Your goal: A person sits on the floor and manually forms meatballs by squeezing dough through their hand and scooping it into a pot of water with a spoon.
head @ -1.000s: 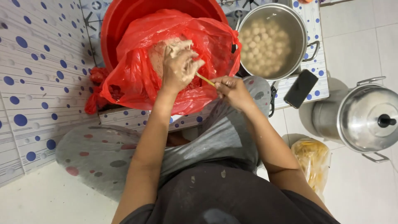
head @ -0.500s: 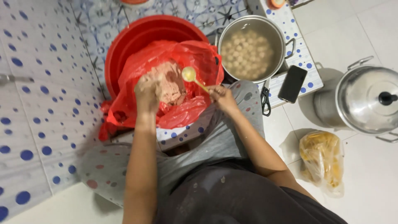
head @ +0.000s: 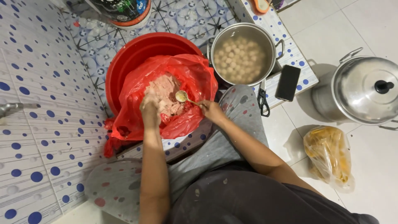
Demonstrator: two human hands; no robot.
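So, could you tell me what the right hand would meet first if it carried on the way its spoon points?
The right hand aims its spoon up-left over the red bag. Going straight on, it would likely meet the pink paste first, just beside the left hand; height above the paste is unclear.

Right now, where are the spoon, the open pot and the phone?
spoon (head: 181,96), head view, on its bowl.
open pot (head: 215,39), head view, on its left rim.
phone (head: 287,82), head view, middle of its dark screen.

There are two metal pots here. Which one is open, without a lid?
The pot beside the red basin, filled with pale round balls, is open. The other pot, at the right on the white floor, has its lid on.
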